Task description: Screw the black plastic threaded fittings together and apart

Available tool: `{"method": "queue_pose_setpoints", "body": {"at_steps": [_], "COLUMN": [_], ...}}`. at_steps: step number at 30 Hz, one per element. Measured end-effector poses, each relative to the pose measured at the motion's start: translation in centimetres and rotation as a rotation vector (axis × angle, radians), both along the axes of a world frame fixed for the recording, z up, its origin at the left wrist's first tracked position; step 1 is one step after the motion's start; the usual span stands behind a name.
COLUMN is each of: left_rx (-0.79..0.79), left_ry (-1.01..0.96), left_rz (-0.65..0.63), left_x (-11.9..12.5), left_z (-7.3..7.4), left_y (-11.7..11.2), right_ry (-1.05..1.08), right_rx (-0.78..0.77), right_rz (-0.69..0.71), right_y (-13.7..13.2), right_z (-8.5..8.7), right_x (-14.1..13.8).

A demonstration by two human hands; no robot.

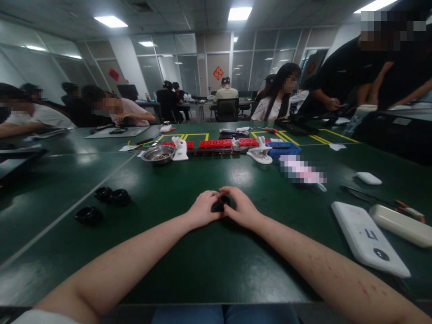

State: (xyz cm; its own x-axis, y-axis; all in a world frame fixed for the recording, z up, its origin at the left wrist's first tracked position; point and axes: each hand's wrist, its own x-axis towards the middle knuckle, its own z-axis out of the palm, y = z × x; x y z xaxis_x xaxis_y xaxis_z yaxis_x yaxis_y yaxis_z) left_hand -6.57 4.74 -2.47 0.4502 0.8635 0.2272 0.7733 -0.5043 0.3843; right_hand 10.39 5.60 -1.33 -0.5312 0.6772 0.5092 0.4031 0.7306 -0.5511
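Between my two hands, at the middle of the green table (189, 265), is a small glossy black ring-like part (221, 204). My left hand (204, 208) closes on its left side, fingers bent over the far edge. From the right, my right hand (241, 207) grips the same part with thumb in front and fingers behind. The part's exact kind cannot be made out, since the fingers cover much of it. Off to the left lie similar black parts: one nearer me (88, 216), and a touching pair (112, 196) behind it.
A metal bowl (158, 154) with small pieces, white clips (261, 152), red strips (216, 143) and a blue tray (283, 149) line the far side. At right lie a white power bank (369, 236), a cream case (405, 223) and pliers (359, 193). Several people sit or stand around.
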Motion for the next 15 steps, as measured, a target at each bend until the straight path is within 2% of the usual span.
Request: {"method": "queue_pose_setpoints", "body": {"at_steps": [3,10,12,15], "left_rx": [-0.006,-0.007,0.004,0.009], "left_ry": [0.007,0.003,0.004,0.005], "left_rz": [0.009,-0.005,-0.007,-0.005], "left_x": [-0.02,0.04,0.03,-0.01], "left_z": [0.06,0.43,0.32,0.1], "left_y": [0.01,-0.14,-0.09,0.0], "right_ry": [0.016,0.0,-0.005,0.006], "right_rx": [0.007,0.025,0.016,-0.001], "right_rz": [0.011,-0.188,-0.171,-0.065], "right_y": [0.0,0.0,0.02,0.04], "right_z": [-0.13,-0.07,-0.07,-0.12], "right_x": [0.12,-0.28,-0.31,-0.17]}}
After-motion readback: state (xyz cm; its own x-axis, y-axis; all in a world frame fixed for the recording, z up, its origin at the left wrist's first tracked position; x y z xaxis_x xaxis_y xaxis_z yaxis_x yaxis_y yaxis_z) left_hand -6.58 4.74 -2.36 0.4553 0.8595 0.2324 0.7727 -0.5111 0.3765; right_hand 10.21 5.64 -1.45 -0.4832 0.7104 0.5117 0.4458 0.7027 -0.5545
